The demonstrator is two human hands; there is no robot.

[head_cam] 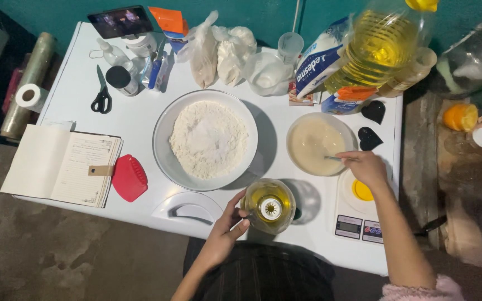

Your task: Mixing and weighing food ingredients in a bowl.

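Our left hand (225,234) curls around the near side of a glass of yellow oil (268,205) at the table's front edge, fingers touching it. Our right hand (366,167) pinches a utensil (334,159) dipping into the bowl of pale batter (314,144).
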